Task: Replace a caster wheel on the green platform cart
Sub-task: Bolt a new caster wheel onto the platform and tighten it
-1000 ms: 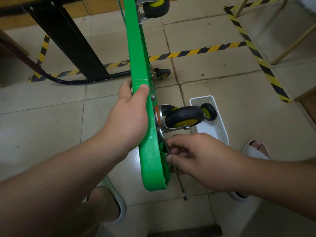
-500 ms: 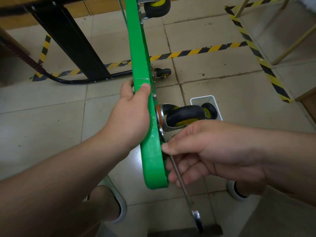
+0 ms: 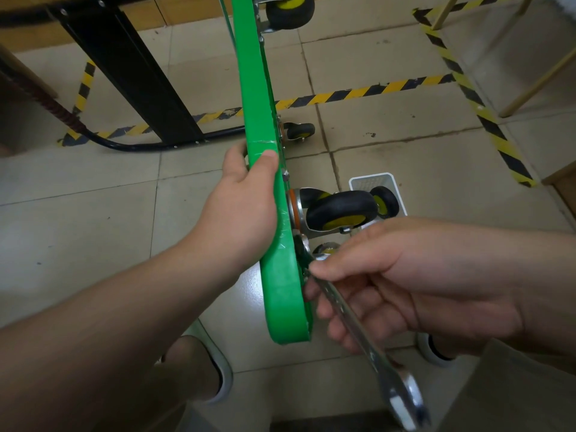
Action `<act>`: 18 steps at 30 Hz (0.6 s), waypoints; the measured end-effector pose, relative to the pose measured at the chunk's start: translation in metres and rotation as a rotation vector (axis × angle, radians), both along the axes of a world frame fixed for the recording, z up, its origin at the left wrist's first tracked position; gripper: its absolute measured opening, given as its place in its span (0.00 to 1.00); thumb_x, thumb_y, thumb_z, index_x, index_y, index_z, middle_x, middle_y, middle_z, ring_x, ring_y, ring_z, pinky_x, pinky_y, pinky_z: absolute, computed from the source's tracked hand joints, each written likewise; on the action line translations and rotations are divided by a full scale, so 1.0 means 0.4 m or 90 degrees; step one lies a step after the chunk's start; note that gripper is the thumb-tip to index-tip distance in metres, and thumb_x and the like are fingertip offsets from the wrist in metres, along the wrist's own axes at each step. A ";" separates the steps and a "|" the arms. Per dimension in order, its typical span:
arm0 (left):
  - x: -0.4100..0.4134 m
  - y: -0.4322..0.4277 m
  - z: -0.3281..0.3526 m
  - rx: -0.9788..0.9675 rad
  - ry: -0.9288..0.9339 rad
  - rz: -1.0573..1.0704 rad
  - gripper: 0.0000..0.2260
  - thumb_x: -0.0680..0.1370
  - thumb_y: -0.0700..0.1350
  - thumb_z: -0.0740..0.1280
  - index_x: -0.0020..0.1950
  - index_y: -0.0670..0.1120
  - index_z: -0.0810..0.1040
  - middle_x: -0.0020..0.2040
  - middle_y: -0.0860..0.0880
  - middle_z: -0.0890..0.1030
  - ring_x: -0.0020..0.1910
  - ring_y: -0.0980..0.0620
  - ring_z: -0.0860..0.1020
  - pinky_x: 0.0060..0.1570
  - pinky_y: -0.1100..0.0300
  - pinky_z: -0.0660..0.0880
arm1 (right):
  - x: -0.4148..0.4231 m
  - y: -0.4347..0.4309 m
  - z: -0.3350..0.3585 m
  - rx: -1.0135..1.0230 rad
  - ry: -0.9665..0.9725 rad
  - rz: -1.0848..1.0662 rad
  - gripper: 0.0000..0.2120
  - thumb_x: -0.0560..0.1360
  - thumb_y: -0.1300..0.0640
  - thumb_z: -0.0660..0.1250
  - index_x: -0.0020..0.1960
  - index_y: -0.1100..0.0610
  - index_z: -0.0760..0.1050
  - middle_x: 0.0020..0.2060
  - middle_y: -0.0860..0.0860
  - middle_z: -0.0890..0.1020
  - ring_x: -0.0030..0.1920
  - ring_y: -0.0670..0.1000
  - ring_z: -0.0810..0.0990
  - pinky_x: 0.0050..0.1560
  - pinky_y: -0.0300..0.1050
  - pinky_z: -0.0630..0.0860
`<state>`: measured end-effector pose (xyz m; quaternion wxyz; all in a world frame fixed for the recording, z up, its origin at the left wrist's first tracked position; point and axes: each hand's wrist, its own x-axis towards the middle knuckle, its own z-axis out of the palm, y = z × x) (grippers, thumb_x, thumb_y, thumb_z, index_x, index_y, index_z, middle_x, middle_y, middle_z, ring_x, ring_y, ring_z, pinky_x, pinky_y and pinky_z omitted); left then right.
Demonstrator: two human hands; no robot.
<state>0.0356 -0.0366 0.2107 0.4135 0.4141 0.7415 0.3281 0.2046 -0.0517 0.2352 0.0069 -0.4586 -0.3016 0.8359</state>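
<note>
Right hand (image 3: pixel 405 282) closed around a flat silver metal spanner (image 3: pixel 352 322): thumb on top of the shank, fingers curled beneath. The spanner's upper end lay against the underside of the green plastic platform cart (image 3: pixel 280 291) near its near corner. Whether it sat on a bolt could not be told, as the thumb covered it. The spanner's open-ended head pointed down toward the camera, blurred.

Left hand (image 3: pixel 246 210) gripped the cart's upturned edge, thumb across the rim, fingers behind. The cart stood on its side on the beige tiled floor (image 3: pixel 93 213).

A black rubber caster wheel with a yellow hub (image 3: pixel 341 210) was mounted on the cart's underside at the near corner, just above the right hand. A matching second caster (image 3: pixel 290 10) sat at the far corner.

A white slatted plastic basket (image 3: pixel 371 180) stood on the floor just behind the near caster, holding a loose black-and-yellow wheel (image 3: pixel 385 201).

Yellow-and-black hazard tape (image 3: pixel 358 95) crossed the floor, and a black metal frame leg (image 3: pixel 131 73) stood left of the cart
</note>
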 end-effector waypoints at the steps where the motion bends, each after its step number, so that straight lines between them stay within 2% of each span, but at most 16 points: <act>1: 0.000 0.000 0.001 0.000 -0.007 -0.001 0.17 0.85 0.57 0.53 0.74 0.61 0.64 0.47 0.60 0.76 0.44 0.57 0.77 0.38 0.59 0.72 | 0.003 -0.007 -0.005 0.014 -0.008 0.014 0.10 0.79 0.59 0.67 0.50 0.67 0.79 0.36 0.60 0.83 0.32 0.54 0.84 0.34 0.45 0.84; 6: 0.002 0.002 0.003 -0.006 -0.017 0.002 0.17 0.85 0.57 0.53 0.74 0.62 0.64 0.47 0.60 0.75 0.42 0.57 0.77 0.35 0.59 0.70 | 0.017 -0.039 -0.052 0.202 -0.150 0.080 0.10 0.80 0.58 0.68 0.48 0.66 0.78 0.38 0.57 0.85 0.37 0.56 0.86 0.42 0.51 0.86; 9: 0.003 0.002 0.004 -0.008 -0.018 0.001 0.17 0.85 0.57 0.53 0.74 0.61 0.64 0.48 0.59 0.76 0.43 0.56 0.77 0.35 0.59 0.70 | 0.019 -0.040 -0.068 0.399 -0.245 0.164 0.06 0.80 0.52 0.68 0.49 0.54 0.80 0.40 0.53 0.86 0.41 0.52 0.87 0.48 0.55 0.85; 11: 0.002 0.002 0.003 -0.008 -0.019 -0.001 0.17 0.85 0.57 0.53 0.74 0.61 0.64 0.49 0.59 0.76 0.44 0.55 0.77 0.36 0.59 0.71 | 0.016 -0.035 -0.074 0.472 -0.260 0.192 0.05 0.79 0.49 0.68 0.47 0.50 0.80 0.39 0.52 0.86 0.41 0.53 0.87 0.49 0.57 0.84; 15: 0.001 0.003 0.001 -0.007 -0.016 -0.003 0.18 0.85 0.57 0.53 0.75 0.61 0.63 0.50 0.58 0.76 0.44 0.55 0.77 0.36 0.59 0.71 | 0.010 -0.032 -0.091 0.465 -0.235 0.169 0.04 0.78 0.48 0.69 0.51 0.47 0.79 0.39 0.48 0.86 0.40 0.50 0.87 0.48 0.55 0.84; 18: -0.001 0.002 -0.002 -0.003 -0.025 -0.003 0.18 0.85 0.57 0.53 0.75 0.61 0.64 0.55 0.55 0.78 0.47 0.53 0.79 0.40 0.57 0.73 | 0.001 -0.032 -0.096 0.417 -0.208 0.136 0.05 0.78 0.50 0.70 0.51 0.50 0.80 0.39 0.51 0.86 0.38 0.50 0.87 0.46 0.51 0.85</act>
